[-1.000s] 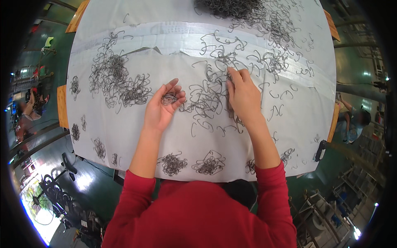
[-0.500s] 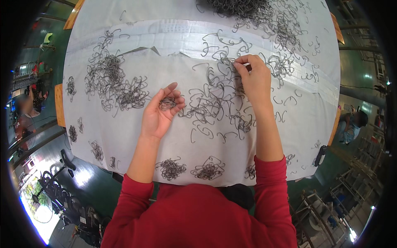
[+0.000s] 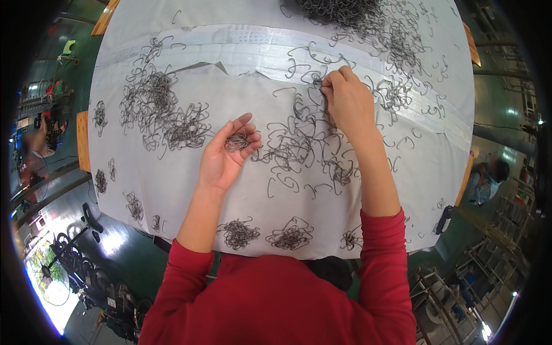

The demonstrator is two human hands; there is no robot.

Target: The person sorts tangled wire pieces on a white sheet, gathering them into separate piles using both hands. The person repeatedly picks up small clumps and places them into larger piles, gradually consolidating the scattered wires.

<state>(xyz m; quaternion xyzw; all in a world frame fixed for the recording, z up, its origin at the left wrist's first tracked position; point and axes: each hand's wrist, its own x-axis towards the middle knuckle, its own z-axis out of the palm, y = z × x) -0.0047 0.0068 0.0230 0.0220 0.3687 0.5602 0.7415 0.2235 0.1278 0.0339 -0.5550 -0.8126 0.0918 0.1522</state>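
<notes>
My left hand (image 3: pixel 217 164) is palm up, its fingers curled around a small bunch of bent wire hooks (image 3: pixel 236 142). Further up and to the right, my right hand (image 3: pixel 352 106) points away from me with thumb and fingers pinched together. Its fingertips are at a dark wire hook (image 3: pixel 317 81), though the grip itself is partly hidden. Loose S-shaped and C-shaped hooks (image 3: pixel 284 150) lie scattered on the pale sheet between and beyond my hands.
A dense dark heap of hooks (image 3: pixel 345 10) is at the far edge. Another loose pile (image 3: pixel 158 95) lies left. Small clusters, such as this near bundle (image 3: pixel 240 233), line the near and left edges of the sheet-covered table (image 3: pixel 253 98). A black object (image 3: pixel 444 219) sits at the right edge.
My right hand has turned slightly and its fingertips have shifted a little left and away from me, still pinched. My left hand keeps its bunch of hooks almost in place.
</notes>
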